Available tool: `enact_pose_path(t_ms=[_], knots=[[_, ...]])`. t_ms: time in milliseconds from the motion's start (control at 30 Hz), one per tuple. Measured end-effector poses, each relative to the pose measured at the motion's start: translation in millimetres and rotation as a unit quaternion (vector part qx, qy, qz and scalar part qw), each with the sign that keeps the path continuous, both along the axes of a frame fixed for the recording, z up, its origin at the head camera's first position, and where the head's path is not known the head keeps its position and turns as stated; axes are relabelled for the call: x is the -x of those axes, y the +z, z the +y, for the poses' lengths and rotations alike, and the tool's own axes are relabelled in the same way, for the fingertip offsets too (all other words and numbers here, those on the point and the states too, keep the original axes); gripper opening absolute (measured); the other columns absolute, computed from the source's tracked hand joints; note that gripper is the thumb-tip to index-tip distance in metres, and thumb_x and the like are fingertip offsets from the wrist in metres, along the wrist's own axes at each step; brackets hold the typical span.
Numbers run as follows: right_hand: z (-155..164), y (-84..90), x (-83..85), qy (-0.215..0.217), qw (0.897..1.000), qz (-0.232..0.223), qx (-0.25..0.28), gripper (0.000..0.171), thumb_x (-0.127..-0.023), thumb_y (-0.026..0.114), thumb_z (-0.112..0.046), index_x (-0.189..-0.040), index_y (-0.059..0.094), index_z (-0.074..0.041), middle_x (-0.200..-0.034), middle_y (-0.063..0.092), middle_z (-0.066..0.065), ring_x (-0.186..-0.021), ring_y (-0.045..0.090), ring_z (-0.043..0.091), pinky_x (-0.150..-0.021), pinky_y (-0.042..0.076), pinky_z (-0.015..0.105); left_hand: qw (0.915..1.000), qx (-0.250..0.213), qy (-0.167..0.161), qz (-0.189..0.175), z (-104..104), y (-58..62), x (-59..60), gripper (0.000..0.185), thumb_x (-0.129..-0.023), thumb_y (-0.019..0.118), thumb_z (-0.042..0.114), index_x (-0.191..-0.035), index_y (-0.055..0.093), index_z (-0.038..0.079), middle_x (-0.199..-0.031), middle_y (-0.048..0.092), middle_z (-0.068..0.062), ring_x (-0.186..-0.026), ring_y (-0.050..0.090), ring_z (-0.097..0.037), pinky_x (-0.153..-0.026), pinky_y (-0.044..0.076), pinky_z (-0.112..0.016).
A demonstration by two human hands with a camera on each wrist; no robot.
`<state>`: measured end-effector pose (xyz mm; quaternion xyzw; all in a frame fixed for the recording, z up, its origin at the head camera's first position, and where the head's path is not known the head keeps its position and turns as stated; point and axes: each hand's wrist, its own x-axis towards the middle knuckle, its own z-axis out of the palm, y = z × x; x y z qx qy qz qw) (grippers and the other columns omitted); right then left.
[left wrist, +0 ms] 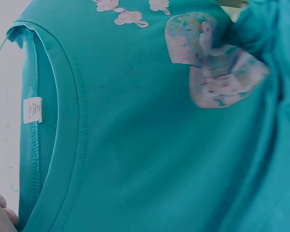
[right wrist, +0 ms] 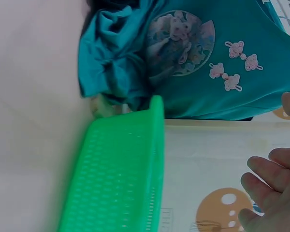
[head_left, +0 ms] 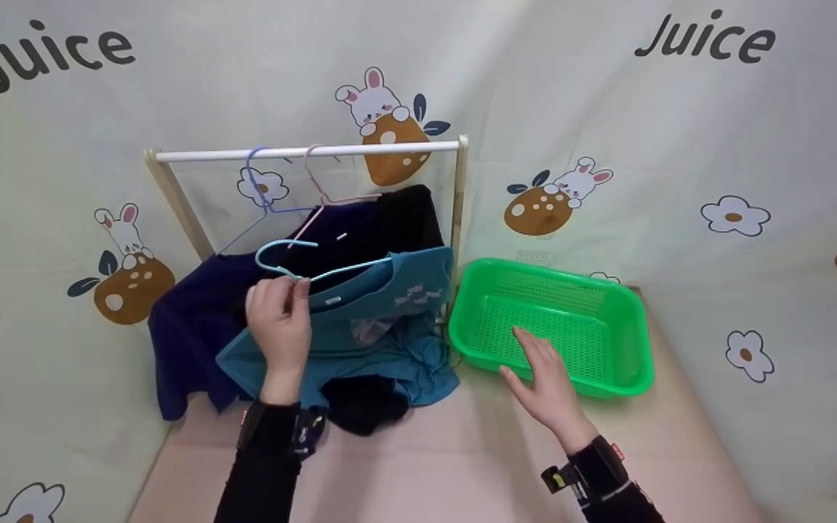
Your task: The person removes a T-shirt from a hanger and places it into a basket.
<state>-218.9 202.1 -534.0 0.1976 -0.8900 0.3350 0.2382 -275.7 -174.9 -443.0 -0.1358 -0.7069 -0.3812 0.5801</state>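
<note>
In the head view my left hand [head_left: 279, 319] pinches the light-blue hanger [head_left: 266, 252] just below its hook. A teal shirt [head_left: 353, 309] hangs on this hanger, its lower part bunched on the table. Its collar label and pale floral patch show in the left wrist view, where fingertips [left wrist: 0, 205] appear at the lower left. My right hand [head_left: 548, 385] hovers over the near rim of the green basket [head_left: 644, 349], fingers spread and holding nothing. The right wrist view shows that hand's fingers [right wrist: 268, 176] apart from the shirt [right wrist: 222, 96].
Behind the shirt stands a wooden rack with a white rail [head_left: 389, 149]. A blue hanger [head_left: 267, 211] and a pink hanger [head_left: 309, 171] hook over it, bearing a navy garment [head_left: 193, 327] and a black one [head_left: 418, 218]. Black cloth [head_left: 364, 410] lies at the front.
</note>
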Motion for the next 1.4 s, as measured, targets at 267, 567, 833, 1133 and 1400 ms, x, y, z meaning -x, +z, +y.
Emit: enact_pose_path(t_ms=[267, 567, 833, 1133, 1400], knots=[[0, 35.6, 8.8, 0.021, 0.998, 0.053, 0.029, 0.065, -0.09, 0.071, -0.016, -0.145, 0.043, 0.003, -0.143, 0.049, 0.022, -0.13, 0.044, 0.043, -0.106, 0.031, 0.06, 0.9996, 0.013, -0.025, -0.007, 11, 39.6, -13.5, 0.044, -0.098, 0.062, 0.036, -0.069, 0.052, 0.004, -0.061, 0.039, -0.006, -0.06, 0.038, -0.024, -0.068, 0.027, -0.038], [-6, 66.7, 14.8, 0.049, 0.994, 0.074, 0.06, 0.068, -0.09, 0.072, -0.012, -0.149, 0.04, -0.001, -0.147, 0.048, 0.016, -0.134, 0.043, 0.036, -0.104, 0.033, 0.059, 0.9951, -0.002, -0.095, -0.027, 23, 57.1, -26.1, 0.024, -0.089, 0.073, 0.015, -0.071, 0.061, 0.004, -0.065, 0.05, -0.009, -0.065, 0.043, -0.025, -0.072, 0.03, -0.032], [-14, 73.9, 15.9, 0.065, 0.992, 0.06, 0.084, 0.073, -0.09, 0.073, -0.009, -0.152, 0.034, -0.001, -0.148, 0.046, 0.015, -0.134, 0.045, 0.033, -0.106, 0.037, 0.051, 0.9913, 0.016, -0.123, -0.044, 41, 55.3, -28.7, 0.026, -0.091, 0.071, 0.023, -0.071, 0.063, 0.008, -0.066, 0.053, -0.003, -0.064, 0.042, -0.02, -0.068, 0.03, -0.033], [-16, 68.4, 12.4, 0.041, 0.994, 0.001, 0.105, 0.057, -0.092, 0.069, -0.005, -0.144, 0.046, -0.002, -0.113, 0.068, 0.016, -0.101, 0.068, 0.027, -0.086, 0.053, 0.045, 0.9859, 0.031, -0.14, -0.086, 55, 43.9, -27.2, 0.019, -0.088, 0.074, 0.006, -0.073, 0.063, 0.01, -0.065, 0.052, 0.001, -0.063, 0.04, -0.015, -0.063, 0.028, -0.031], [-9, 60.0, 7.6, 0.045, 0.991, 0.011, 0.126, 0.032, -0.092, 0.067, 0.001, -0.124, 0.063, -0.002, -0.105, 0.071, 0.011, -0.09, 0.07, 0.022, -0.076, 0.056, 0.037, 0.9688, 0.033, -0.156, -0.19, 55, 40.0, -28.6, 0.012, -0.092, 0.071, 0.011, -0.081, 0.072, 0.009, -0.071, 0.063, 0.004, -0.067, 0.052, -0.015, -0.063, 0.036, -0.028]])
